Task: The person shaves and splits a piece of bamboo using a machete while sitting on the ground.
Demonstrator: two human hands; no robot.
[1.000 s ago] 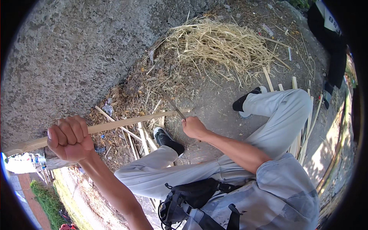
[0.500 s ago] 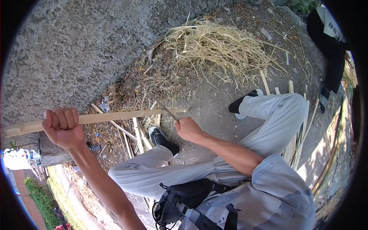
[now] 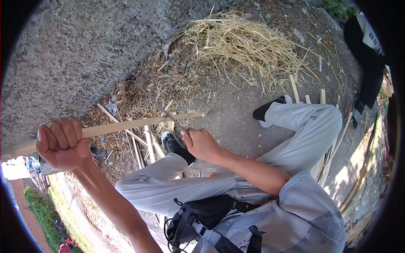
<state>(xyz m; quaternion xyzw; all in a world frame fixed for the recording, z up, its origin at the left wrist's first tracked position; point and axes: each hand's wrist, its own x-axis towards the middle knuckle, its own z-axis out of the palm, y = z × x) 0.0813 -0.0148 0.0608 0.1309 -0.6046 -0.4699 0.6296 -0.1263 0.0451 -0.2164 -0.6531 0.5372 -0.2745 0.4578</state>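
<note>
My left hand [image 3: 63, 145] is closed in a fist around a long pale strip of wood or bamboo [image 3: 126, 125]. The strip runs from the left edge past the fist, and its far end lies by the bare ground near the middle. My right hand [image 3: 201, 144] grips a long thin knife [image 3: 155, 102], the handle mostly hidden in the fingers. Its dark narrow blade slants up and to the left, crossing the strip a little short of the strip's far end. Whether the edge bites into the strip, I cannot tell.
A heap of thin pale shavings [image 3: 249, 46] lies at the back, beside a large rough stone [image 3: 93, 46]. Several split strips [image 3: 149, 143] lie by my left shoe [image 3: 174, 142], others beyond my right leg. Another person's dark-clad leg [image 3: 370, 80] shows at far right.
My left hand has moved left and slightly down with the strip. My right hand has shifted slightly left, and more of the knife blade now shows, reaching further up and left.
</note>
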